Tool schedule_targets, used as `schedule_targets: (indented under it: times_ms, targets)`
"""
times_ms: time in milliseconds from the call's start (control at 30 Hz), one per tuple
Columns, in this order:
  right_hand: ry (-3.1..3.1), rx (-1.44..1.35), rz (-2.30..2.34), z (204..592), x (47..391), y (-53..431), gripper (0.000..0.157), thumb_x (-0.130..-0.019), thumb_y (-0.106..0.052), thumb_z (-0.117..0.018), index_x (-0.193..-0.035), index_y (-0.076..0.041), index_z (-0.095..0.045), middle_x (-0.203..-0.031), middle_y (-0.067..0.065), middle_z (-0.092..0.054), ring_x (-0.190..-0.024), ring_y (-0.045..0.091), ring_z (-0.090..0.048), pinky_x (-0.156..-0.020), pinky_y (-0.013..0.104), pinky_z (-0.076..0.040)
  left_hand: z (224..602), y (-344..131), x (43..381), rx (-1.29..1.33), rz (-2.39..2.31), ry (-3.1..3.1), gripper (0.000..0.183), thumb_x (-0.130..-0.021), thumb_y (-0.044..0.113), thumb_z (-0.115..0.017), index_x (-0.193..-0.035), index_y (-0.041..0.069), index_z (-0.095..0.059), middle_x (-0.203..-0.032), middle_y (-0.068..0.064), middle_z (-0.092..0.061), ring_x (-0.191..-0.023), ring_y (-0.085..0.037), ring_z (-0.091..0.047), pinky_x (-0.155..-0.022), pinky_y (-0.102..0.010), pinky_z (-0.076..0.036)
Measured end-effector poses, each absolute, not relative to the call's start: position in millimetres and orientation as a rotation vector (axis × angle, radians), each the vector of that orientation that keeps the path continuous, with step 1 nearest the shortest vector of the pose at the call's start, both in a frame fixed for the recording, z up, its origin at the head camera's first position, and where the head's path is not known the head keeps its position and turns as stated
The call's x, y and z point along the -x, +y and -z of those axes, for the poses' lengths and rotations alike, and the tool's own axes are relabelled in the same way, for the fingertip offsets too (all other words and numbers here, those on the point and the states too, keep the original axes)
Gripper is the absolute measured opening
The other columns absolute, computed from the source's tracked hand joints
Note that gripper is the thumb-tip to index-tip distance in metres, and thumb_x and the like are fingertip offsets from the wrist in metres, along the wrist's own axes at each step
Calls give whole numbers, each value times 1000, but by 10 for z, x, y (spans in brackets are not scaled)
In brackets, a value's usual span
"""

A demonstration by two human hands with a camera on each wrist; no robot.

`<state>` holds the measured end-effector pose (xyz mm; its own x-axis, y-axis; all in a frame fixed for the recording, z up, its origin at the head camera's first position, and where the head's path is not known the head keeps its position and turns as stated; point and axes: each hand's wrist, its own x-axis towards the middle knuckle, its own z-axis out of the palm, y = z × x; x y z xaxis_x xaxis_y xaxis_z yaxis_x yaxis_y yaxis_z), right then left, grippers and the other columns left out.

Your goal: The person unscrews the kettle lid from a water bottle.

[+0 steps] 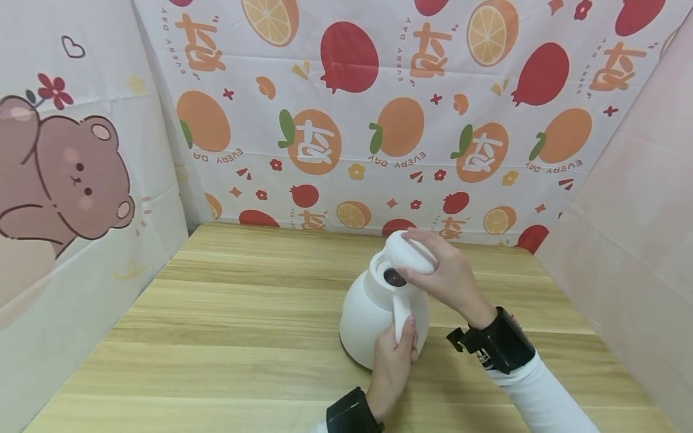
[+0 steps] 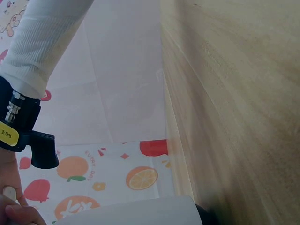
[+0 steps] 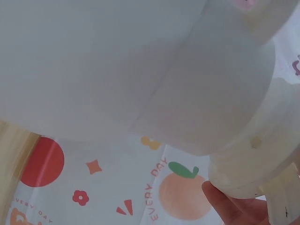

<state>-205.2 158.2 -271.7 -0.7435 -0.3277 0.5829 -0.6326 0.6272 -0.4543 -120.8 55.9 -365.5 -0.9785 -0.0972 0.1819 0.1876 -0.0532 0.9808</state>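
Note:
A white thermos jug (image 1: 360, 319) stands on the wooden table in the head view, its body rounded and its neck narrower. My left hand (image 1: 393, 361) grips the jug's handle (image 1: 400, 310) on the near side. Above the neck, my right hand (image 1: 446, 273) holds the white lid (image 1: 408, 252) between thumb and fingers, tilted and off to the right of the mouth. A dark round opening (image 1: 394, 277) shows inside the neck. In the right wrist view the pale lid (image 3: 255, 159) sits beside the jug's wall (image 3: 117, 70), with fingertips (image 3: 225, 201) beneath it.
The wooden tabletop (image 1: 227, 313) spreads around the jug. A fruit-print cloth (image 1: 346, 120) hangs behind its far edge. Cloth with a bear print (image 1: 81, 174) covers the left side, and a plain pale cloth (image 1: 628, 240) covers the right. Each wrist wears a black camera mount (image 1: 506, 343).

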Motion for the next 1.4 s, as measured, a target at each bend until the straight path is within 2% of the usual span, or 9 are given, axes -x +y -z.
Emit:
schedule_targets:
  times_ms: [233,633,1000,1233,1267,1367,1400]
  targets:
    - [-2461,-616,-1087,2696,2036,1695,53,-76,-21,-75,-127,-14,-59,-136,20,-57,-110,37,-55,-78,61,-52,3644,554,1189,125,2141,-1978,47,-97,25,-50,-67,-11,-54,-53,-24,-51,-46,-1,-42,-47,-13,-35]
    - [-2409,-561,-1272,2732,2050,1868,52,-81,-15,-71,-129,-7,-55,-136,26,-53,-113,42,-52,-83,68,-49,3653,554,1233,90,2135,-2022,48,-97,27,-48,-67,-10,-53,-52,-21,-50,-45,0,-41,-48,-13,-34]
    - [-2384,-523,-1299,2789,2083,1916,50,-84,-15,-68,-130,-6,-54,-136,26,-54,-116,44,-53,-81,63,-53,3633,542,1254,88,2150,-2017,50,-97,27,-48,-66,-11,-52,-51,-19,-48,-44,0,-40,-48,-12,-34]
    - [-2357,-480,-1372,2782,2080,1912,49,-86,-14,-65,-131,-2,-52,-137,28,-52,-118,44,-53,-88,63,-50,3625,526,1268,83,2157,-2030,51,-98,28,-48,-66,-11,-52,-51,-17,-48,-44,0,-39,-47,-12,-33]
    - [-2352,-472,-1378,2777,2078,1913,48,-86,-14,-65,-131,-2,-52,-137,28,-52,-118,44,-53,-88,62,-50,3626,525,1270,84,2159,-2030,51,-98,28,-48,-66,-11,-52,-51,-17,-48,-44,0,-39,-47,-12,-33]
    - [-2331,-458,-1395,2778,2083,1928,47,-87,-13,-63,-132,-2,-52,-135,27,-54,-116,40,-56,-84,38,-58,3624,519,1273,92,2166,-2025,52,-98,29,-48,-66,-12,-52,-50,-19,-48,-44,-1,-39,-47,-12,-33]
    - [-2329,-451,-1401,2780,2083,1934,47,-88,-13,-62,-132,-2,-51,-134,27,-55,-116,39,-56,-84,37,-58,3625,517,1275,95,2171,-2023,52,-98,29,-48,-66,-12,-52,-51,-19,-48,-44,-1,-39,-47,-12,-32]
